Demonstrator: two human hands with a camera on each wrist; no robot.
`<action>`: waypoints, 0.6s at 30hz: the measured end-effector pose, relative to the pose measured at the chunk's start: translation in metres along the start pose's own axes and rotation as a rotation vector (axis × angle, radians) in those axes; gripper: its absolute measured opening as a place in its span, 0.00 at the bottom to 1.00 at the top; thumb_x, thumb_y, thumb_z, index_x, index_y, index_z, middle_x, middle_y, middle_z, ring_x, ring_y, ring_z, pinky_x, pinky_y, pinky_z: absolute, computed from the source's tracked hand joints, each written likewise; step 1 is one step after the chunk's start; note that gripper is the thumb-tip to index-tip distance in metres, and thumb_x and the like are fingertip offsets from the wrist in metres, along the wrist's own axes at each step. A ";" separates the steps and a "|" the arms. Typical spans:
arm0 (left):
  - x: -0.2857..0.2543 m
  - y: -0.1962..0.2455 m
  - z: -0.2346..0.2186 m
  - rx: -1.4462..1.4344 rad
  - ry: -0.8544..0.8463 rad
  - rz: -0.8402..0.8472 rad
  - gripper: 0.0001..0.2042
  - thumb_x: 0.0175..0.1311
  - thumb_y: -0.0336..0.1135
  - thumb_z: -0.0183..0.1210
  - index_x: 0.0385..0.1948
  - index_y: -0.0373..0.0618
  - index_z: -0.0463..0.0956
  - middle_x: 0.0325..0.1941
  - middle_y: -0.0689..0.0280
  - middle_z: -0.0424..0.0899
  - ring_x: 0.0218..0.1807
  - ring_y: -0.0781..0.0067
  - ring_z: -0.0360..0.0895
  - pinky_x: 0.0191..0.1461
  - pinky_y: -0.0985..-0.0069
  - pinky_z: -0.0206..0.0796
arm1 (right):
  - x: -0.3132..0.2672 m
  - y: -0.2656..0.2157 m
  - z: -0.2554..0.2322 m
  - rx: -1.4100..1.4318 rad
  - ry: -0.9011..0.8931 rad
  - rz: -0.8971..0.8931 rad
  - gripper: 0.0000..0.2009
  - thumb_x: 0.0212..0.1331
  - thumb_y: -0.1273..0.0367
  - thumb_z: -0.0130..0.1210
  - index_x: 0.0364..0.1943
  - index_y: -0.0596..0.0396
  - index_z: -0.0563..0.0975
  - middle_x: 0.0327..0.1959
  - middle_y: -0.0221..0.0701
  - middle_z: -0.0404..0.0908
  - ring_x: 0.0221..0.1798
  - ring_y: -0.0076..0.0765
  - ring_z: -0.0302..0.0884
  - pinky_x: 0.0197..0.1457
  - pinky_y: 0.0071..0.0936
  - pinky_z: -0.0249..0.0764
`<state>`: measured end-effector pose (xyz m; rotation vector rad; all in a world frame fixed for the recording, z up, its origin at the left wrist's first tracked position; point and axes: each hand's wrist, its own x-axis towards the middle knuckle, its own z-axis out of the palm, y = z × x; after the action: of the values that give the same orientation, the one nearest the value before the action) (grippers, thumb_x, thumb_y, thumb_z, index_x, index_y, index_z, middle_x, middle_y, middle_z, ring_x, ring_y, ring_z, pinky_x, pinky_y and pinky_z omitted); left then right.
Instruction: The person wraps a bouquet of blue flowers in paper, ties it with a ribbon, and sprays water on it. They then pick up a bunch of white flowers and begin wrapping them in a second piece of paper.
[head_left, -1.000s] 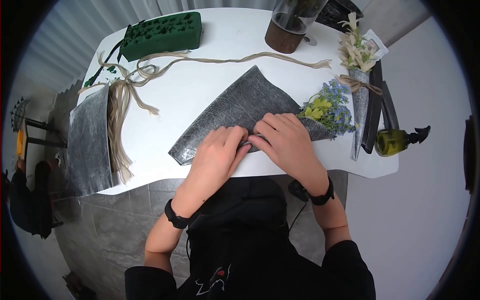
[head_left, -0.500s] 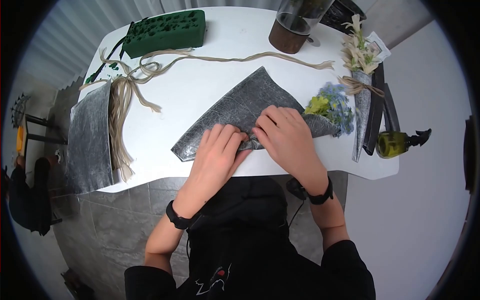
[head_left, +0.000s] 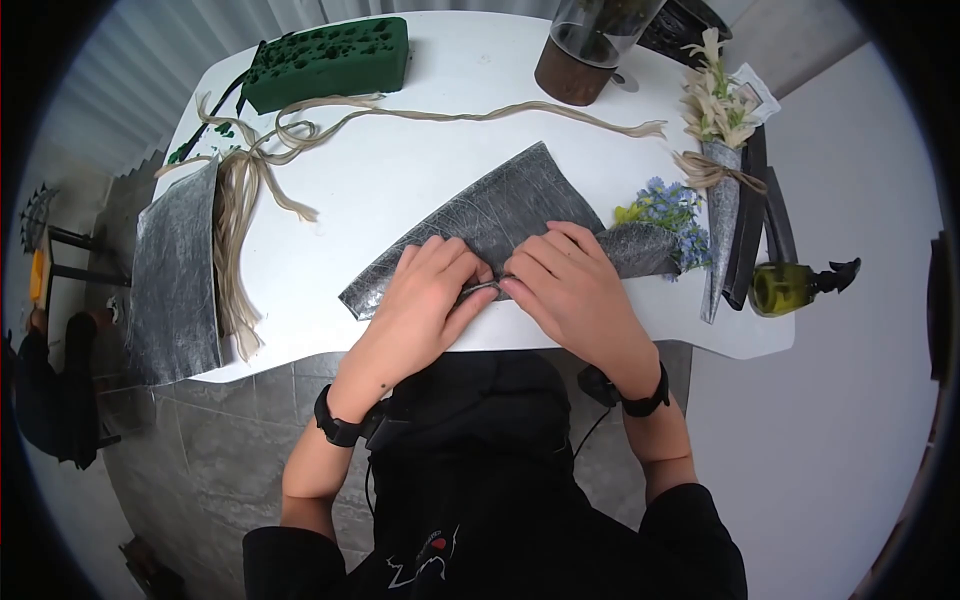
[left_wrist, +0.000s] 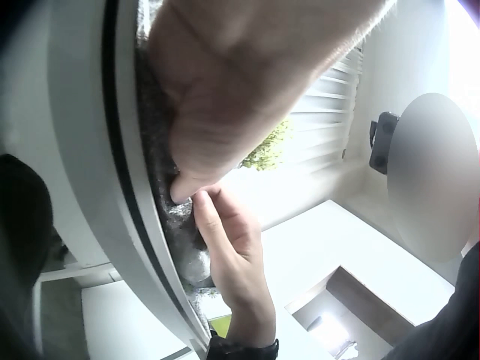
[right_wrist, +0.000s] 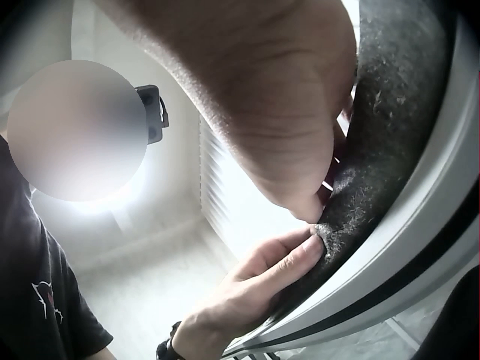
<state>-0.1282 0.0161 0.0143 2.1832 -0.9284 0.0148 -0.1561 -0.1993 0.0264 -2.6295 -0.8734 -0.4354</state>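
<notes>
Pinching the near edge of the gray wrap (head_left: 520, 190) with both hands: with the left hand (head_left: 430, 295) at about the middle of that edge, with the right hand (head_left: 570, 285) just beside it, toward the flower end. Clasping the edge there between thumb and bent fingers on each side, with the two thumbs close together. Lying on the counter (head_left: 400, 165), partly under the hands and mostly beyond them, spread flat near the left hand and rolled over past the right: the wrap. Tucked into its right end: blue flowers (head_left: 668, 208) and, beside them, a bit of yellow bloom (head_left: 627, 214).

Hidden inside the roll: the stems. Covered by the hands in the head view: much of the wrap's near edge and several fingertips. Visible in the left wrist view only as a dark, narrow strip with glare; in the right wrist view, grainy and cut off at the top: the wrap again.

Set beyond the wrap: cord (head_left: 450, 118), foam block (head_left: 330, 80) and vase (head_left: 580, 80), cropped at the top. Right of the wrap: tied bouquet (head_left: 722, 165) and spray bottle (head_left: 780, 288). Left of the wrap: another sheet (head_left: 180, 270), overhanging the counter.
</notes>
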 end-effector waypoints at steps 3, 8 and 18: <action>0.001 0.001 -0.003 -0.007 -0.033 -0.024 0.08 0.66 0.33 0.61 0.39 0.39 0.77 0.38 0.59 0.78 0.44 0.56 0.72 0.51 0.65 0.62 | 0.002 -0.003 -0.007 0.025 0.005 0.005 0.09 0.61 0.65 0.62 0.38 0.55 0.78 0.37 0.30 0.75 0.47 0.36 0.74 0.67 0.40 0.67; 0.007 0.006 -0.010 -0.047 -0.097 -0.061 0.09 0.69 0.35 0.59 0.39 0.38 0.77 0.35 0.57 0.80 0.40 0.54 0.75 0.52 0.66 0.63 | 0.001 -0.001 -0.005 0.011 0.026 0.015 0.10 0.60 0.65 0.64 0.39 0.55 0.79 0.37 0.30 0.77 0.46 0.36 0.76 0.68 0.41 0.68; 0.006 0.018 0.007 -0.072 0.151 -0.155 0.07 0.65 0.31 0.63 0.33 0.40 0.73 0.36 0.58 0.75 0.38 0.51 0.75 0.47 0.59 0.67 | 0.007 0.007 0.009 0.049 0.061 0.063 0.11 0.61 0.64 0.63 0.38 0.54 0.75 0.32 0.33 0.76 0.41 0.40 0.77 0.64 0.38 0.70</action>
<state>-0.1368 -0.0002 0.0217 2.1488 -0.6643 0.0700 -0.1452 -0.1972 0.0191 -2.5770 -0.7697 -0.4697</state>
